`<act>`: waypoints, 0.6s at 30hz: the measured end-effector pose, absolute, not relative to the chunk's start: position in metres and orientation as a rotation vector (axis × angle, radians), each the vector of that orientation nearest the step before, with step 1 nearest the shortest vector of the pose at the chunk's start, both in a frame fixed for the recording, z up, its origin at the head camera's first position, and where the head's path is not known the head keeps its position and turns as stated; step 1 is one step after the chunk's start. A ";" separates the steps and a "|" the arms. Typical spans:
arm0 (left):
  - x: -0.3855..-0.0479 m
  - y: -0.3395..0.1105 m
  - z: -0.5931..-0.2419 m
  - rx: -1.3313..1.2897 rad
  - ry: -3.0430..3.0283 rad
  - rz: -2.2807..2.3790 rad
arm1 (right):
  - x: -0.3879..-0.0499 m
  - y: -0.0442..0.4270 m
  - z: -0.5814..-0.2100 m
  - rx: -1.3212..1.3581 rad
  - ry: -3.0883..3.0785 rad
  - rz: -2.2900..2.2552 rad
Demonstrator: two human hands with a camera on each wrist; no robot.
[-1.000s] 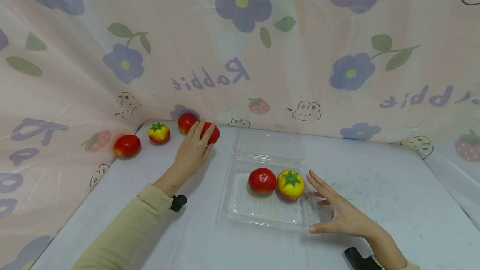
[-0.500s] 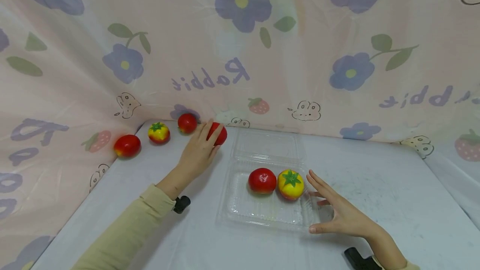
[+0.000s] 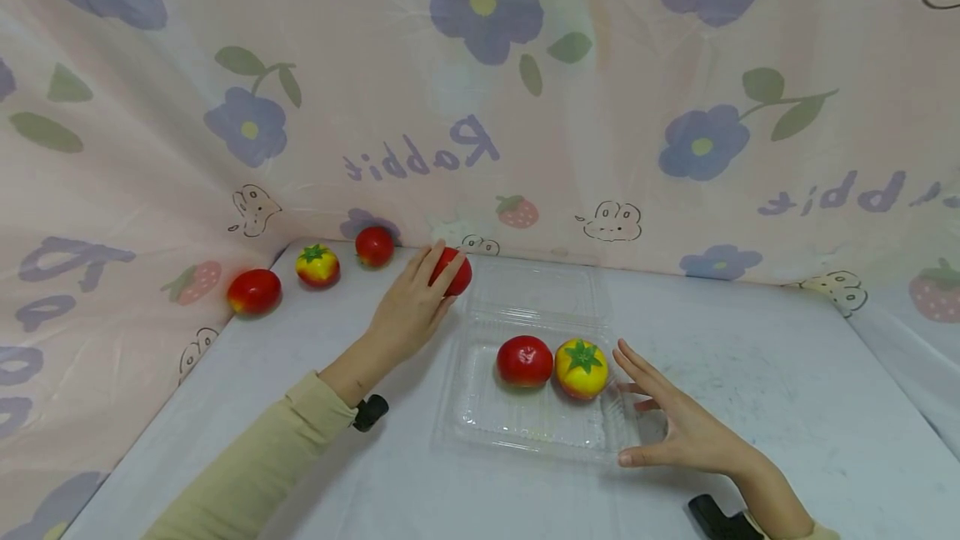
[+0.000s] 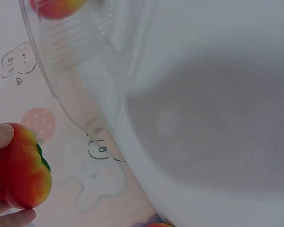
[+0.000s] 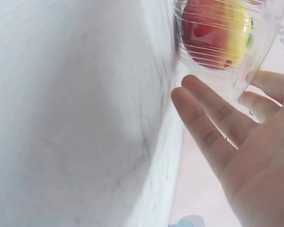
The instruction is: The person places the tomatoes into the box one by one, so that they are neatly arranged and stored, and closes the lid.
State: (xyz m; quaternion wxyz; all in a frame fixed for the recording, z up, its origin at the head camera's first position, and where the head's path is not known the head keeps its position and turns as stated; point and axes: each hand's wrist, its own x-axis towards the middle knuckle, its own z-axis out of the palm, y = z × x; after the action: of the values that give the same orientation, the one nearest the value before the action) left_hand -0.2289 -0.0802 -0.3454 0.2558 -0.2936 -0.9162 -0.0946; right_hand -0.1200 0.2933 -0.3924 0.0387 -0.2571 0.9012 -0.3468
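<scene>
Table [image 3: 750, 390], six fruits [image 3: 524, 362], two hands [image 3: 407, 311], one container [image 3: 495, 422]

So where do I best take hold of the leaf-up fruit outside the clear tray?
Probably the rounded sides of the leaf-up fruit, below its green leaf, from above and nearside: gaps separate it from both red neighbours; the curtain rises behind.

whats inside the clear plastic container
In the container, a red tomato and a yellow-topped tomato with a green star-shaped leaf sit side by side. The patches of container floor directly beneath them are covered and can't be seen.
</scene>
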 end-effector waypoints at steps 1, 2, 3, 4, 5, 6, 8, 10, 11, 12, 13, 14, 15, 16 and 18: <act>-0.228 -0.079 -0.345 -0.800 -2.489 -0.260 | -0.120 0.293 -0.393 -0.789 2.762 -1.065; -0.227 -0.079 -0.344 -0.803 -2.489 -0.260 | -0.120 0.293 -0.393 -0.789 2.761 -1.066; -0.226 -0.078 -0.344 -0.806 -2.489 -0.260 | -0.120 0.293 -0.393 -0.789 2.762 -1.068; -0.226 -0.077 -0.343 -0.811 -2.490 -0.269 | -0.120 0.293 -0.393 -0.790 2.761 -1.067; -0.225 -0.077 -0.343 -0.815 -2.489 -0.272 | -0.120 0.293 -0.392 -0.791 2.760 -1.068; -0.225 -0.076 -0.342 -0.821 -2.488 -0.277 | -0.120 0.293 -0.392 -0.792 2.758 -1.069; -0.224 -0.075 -0.341 -0.837 -2.481 -0.283 | -0.120 0.293 -0.392 -0.797 2.757 -1.073; -0.222 -0.073 -0.341 -0.856 -2.473 -0.287 | -0.120 0.293 -0.392 -0.802 2.756 -1.075; -0.222 -0.072 -0.340 -0.868 -2.468 -0.285 | -0.120 0.293 -0.392 -0.804 2.756 -1.075; -0.221 -0.071 -0.340 -0.880 -2.464 -0.285 | -0.120 0.293 -0.391 -0.806 2.756 -1.075; -0.220 -0.071 -0.339 -0.892 -2.460 -0.285 | -0.120 0.293 -0.391 -0.809 2.756 -1.076; -0.219 -0.070 -0.339 -0.901 -2.459 -0.285 | -0.120 0.293 -0.391 -0.811 2.757 -1.074; -0.218 -0.069 -0.339 -0.912 -2.456 -0.286 | -0.120 0.293 -0.391 -0.813 2.757 -1.073; -0.217 -0.068 -0.338 -0.923 -2.454 -0.290 | -0.120 0.293 -0.391 -0.814 2.756 -1.073; -0.215 -0.067 -0.338 -0.940 -2.446 -0.296 | -0.120 0.293 -0.390 -0.814 2.755 -1.073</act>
State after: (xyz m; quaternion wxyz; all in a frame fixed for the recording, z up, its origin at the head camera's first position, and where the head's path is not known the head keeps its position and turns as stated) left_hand -0.2150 -0.0667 -0.3378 0.2498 -0.3452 -0.8981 -0.1087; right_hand -0.1195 0.2929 -0.3902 0.0373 -0.2652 0.8977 -0.3497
